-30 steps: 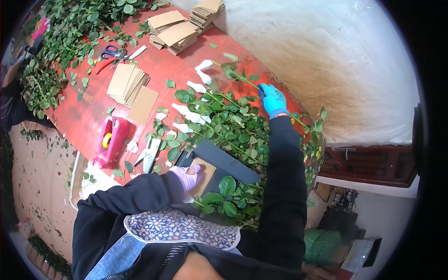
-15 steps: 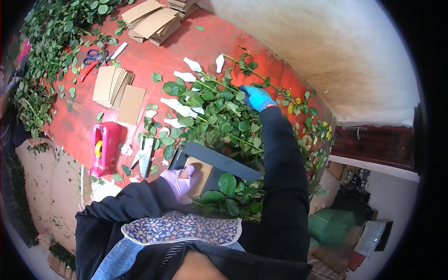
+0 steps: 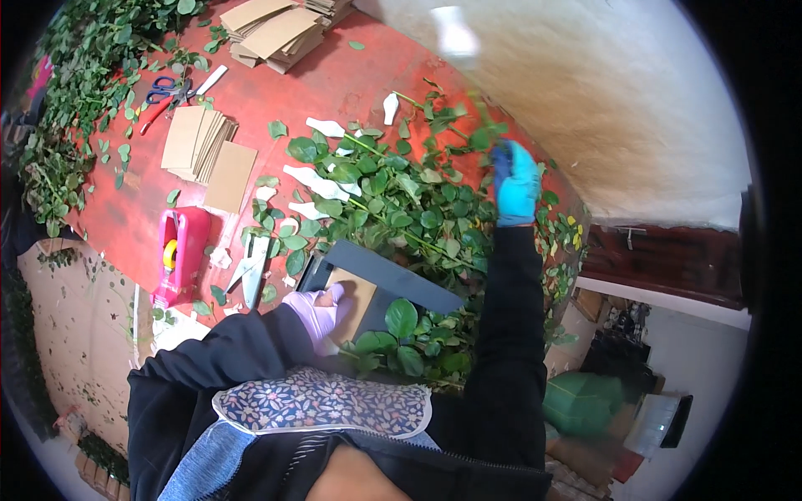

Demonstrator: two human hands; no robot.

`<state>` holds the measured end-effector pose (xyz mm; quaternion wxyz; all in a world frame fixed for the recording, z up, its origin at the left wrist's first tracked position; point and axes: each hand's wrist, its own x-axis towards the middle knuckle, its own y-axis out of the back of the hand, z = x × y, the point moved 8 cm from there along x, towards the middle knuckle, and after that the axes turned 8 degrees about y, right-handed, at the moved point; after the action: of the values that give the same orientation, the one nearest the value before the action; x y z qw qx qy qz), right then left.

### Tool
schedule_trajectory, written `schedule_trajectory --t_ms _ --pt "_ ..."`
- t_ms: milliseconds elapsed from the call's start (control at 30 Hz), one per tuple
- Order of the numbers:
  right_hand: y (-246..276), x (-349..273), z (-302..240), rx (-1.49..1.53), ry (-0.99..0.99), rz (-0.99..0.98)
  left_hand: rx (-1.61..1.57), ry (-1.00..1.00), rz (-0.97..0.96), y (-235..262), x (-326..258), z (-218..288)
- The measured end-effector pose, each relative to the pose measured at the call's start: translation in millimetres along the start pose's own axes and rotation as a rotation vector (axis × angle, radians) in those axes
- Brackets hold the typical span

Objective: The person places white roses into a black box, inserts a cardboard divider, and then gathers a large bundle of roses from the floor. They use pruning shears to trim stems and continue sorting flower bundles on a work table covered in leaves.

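Note:
My right hand (image 3: 517, 182), in a blue glove, is closed round the stem of a rose (image 3: 483, 135) and holds it upward at the far right. A white sleeve (image 3: 456, 33) covers its bud, blurred by motion. My left hand (image 3: 316, 316), in a lilac glove, is closed at the edge of a brown cardboard piece (image 3: 354, 294) lying in a dark frame (image 3: 397, 280). Its fingertips are partly hidden. Beyond the frame lie several leafy rose stems (image 3: 409, 209) with white-sleeved buds (image 3: 316, 181) pointing left.
Left of the frame are open scissors (image 3: 250, 271) and a pink tape dispenser (image 3: 185, 255). Cardboard stacks (image 3: 197, 146) and red-handled pliers (image 3: 171, 107) lie further off on the red table (image 3: 309, 88). Heaped foliage (image 3: 88, 100) fills the far left; a wall (image 3: 618, 108) borders the right.
My right hand has moved right and away, lifting a white-sleeved rose off the pile. My left hand stays at the cardboard piece in the frame.

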<state>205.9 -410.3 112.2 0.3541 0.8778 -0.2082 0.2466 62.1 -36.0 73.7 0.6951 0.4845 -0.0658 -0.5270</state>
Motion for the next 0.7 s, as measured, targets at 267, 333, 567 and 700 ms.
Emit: schedule_trajectory --t_ms 267,333,567,700 --pt "116.6 -0.9 37.4 0.522 -0.142 0.500 0.073 -0.095 0.189 2.8 1.9 -10.2" --pt "120.8 -0.8 20.7 0.355 -0.232 0.365 0.096 0.016 -0.109 -0.7 8.0 -13.0" --pt "61.8 -45.5 -22.4 -0.434 0.240 -0.172 0.147 0.059 -0.144 -7.8 16.1 -23.3" --pt "22.3 -60.4 -115.5 -0.592 0.508 -0.280 0.180 0.058 -0.141 -3.8 13.1 -19.3"
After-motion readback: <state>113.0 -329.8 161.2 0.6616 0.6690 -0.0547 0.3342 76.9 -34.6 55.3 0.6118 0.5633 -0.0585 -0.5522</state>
